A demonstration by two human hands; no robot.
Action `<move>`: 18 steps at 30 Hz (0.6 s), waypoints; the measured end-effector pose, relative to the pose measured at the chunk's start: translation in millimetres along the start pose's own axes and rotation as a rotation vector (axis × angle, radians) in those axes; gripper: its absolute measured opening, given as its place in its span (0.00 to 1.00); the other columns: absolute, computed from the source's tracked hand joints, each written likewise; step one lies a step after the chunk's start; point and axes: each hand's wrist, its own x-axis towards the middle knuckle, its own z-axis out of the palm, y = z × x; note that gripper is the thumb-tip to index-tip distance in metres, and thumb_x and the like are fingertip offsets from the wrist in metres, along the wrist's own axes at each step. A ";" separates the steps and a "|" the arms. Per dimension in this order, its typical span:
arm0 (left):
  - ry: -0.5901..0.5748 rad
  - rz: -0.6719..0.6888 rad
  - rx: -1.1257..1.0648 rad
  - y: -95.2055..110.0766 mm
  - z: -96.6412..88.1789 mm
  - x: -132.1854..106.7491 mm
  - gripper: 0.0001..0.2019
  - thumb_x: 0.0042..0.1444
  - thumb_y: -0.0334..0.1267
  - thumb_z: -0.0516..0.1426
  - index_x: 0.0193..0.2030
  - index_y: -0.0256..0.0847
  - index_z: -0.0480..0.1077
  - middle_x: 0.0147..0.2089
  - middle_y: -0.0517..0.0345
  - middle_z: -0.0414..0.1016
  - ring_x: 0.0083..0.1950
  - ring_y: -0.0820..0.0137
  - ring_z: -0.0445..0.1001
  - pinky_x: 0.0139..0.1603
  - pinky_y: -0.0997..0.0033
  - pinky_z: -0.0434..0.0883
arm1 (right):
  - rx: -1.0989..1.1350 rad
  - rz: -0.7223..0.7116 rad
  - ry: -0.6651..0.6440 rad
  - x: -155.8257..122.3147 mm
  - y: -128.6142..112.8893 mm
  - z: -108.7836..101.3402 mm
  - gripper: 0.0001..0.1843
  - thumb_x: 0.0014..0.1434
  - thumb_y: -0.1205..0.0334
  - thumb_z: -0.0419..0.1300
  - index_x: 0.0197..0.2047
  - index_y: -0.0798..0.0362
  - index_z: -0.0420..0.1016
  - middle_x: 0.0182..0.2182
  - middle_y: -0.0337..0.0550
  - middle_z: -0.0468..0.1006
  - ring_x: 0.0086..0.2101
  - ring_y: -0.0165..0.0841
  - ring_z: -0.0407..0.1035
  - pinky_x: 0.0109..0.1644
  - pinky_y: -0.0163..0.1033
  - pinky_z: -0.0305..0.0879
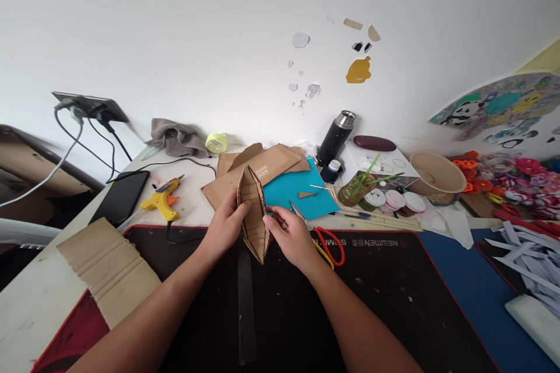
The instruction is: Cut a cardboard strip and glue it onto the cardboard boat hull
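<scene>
Between my two hands is a small boat-shaped cardboard piece point(254, 210), pointed at both ends, with walls standing up around a ridged inside. My left hand point(227, 224) grips its left wall, thumb over the rim. On the opposite wall, the fingers of my right hand point(286, 233) are pinched at the edge. Beneath the piece a dark ruler-like strip point(246, 309) lies on the black mat point(371, 309). Scissors with red and yellow handles point(333, 247) rest just right of my right hand, their blades partly hidden by it.
A yellow hot glue gun point(161, 201) lies left with its cord trailing. Cardboard sheets point(280, 163) and blue paper point(306, 195) are behind my hands. A black thermos point(336, 137), a jar with brushes point(354, 189) and paint pots point(395, 201) stand right. Corrugated cardboard point(109, 268) lies front left.
</scene>
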 end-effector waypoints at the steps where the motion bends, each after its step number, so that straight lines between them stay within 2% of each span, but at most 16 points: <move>1: -0.010 -0.005 0.001 -0.2 0.6 -0.5 0.27 0.64 0.50 0.61 0.67 0.44 0.73 0.68 0.50 0.81 0.72 0.46 0.73 0.75 0.50 0.66 | -0.024 0.004 -0.002 -0.2 -0.4 0.1 0.21 0.72 0.43 0.65 0.54 0.51 0.85 0.40 0.48 0.86 0.40 0.43 0.80 0.39 0.42 0.73; 4: -0.037 -0.041 -0.023 1.1 0.6 -0.4 0.29 0.64 0.53 0.61 0.68 0.44 0.73 0.69 0.50 0.80 0.73 0.46 0.73 0.76 0.51 0.66 | -0.061 0.006 0.005 -0.4 -1.3 0.0 0.19 0.72 0.44 0.64 0.48 0.51 0.85 0.35 0.46 0.85 0.36 0.41 0.78 0.36 0.41 0.70; 7: -0.062 -0.057 -0.080 3.7 -0.8 0.7 0.28 0.65 0.54 0.62 0.68 0.45 0.74 0.68 0.51 0.81 0.74 0.46 0.72 0.75 0.52 0.67 | -0.001 0.002 0.025 0.5 -2.3 -1.1 0.17 0.70 0.45 0.66 0.47 0.51 0.85 0.36 0.46 0.86 0.37 0.41 0.79 0.40 0.41 0.72; 13: -0.101 -0.063 -0.121 0.9 -3.0 3.1 0.30 0.61 0.50 0.65 0.69 0.45 0.75 0.69 0.51 0.81 0.73 0.45 0.73 0.76 0.50 0.67 | 0.093 0.032 0.029 3.1 -2.8 -4.3 0.17 0.69 0.45 0.67 0.46 0.50 0.84 0.39 0.45 0.87 0.40 0.41 0.81 0.46 0.43 0.76; 18: -0.066 -0.058 -0.106 -0.7 -2.1 3.4 0.25 0.62 0.51 0.64 0.64 0.45 0.80 0.65 0.51 0.84 0.72 0.43 0.74 0.76 0.48 0.67 | 0.107 0.050 0.013 3.0 -2.4 -4.1 0.17 0.67 0.44 0.69 0.46 0.50 0.84 0.37 0.44 0.85 0.38 0.40 0.79 0.40 0.41 0.74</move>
